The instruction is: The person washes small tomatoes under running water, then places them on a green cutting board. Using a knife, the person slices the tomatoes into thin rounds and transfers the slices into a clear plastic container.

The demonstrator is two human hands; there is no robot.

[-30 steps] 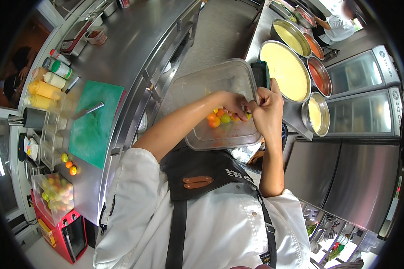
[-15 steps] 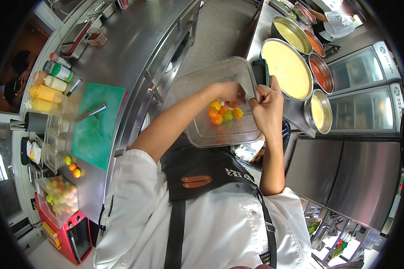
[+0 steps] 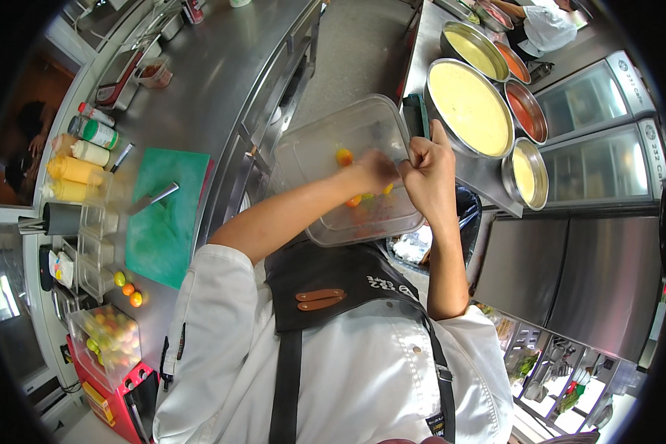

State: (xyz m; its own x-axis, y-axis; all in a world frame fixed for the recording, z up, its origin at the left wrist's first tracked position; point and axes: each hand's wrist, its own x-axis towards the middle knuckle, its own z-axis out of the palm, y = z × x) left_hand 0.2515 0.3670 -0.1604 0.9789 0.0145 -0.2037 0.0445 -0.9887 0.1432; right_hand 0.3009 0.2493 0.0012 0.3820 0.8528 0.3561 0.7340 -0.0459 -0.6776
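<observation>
A clear plastic container is held tilted in front of my apron. My right hand is closed on its right rim, thumb up at the edge. My left hand reaches inside, low over several small round fruits that look like cherry tomatoes, its fingers smeared by motion. One yellow-orange tomato shows beyond my left wrist, and others peep out below that hand, partly hidden. Whether my left fingers hold one is not visible.
On the left steel counter lie a green cutting board with a knife, three loose tomatoes and a tomato-filled clear box. Large bowls of yellow mixture stand on the right counter. A lined bin sits below my right hand.
My left hand has moved down over the tomatoes, covering most of them. The container has shifted slightly left, with my right hand still on its rim.
</observation>
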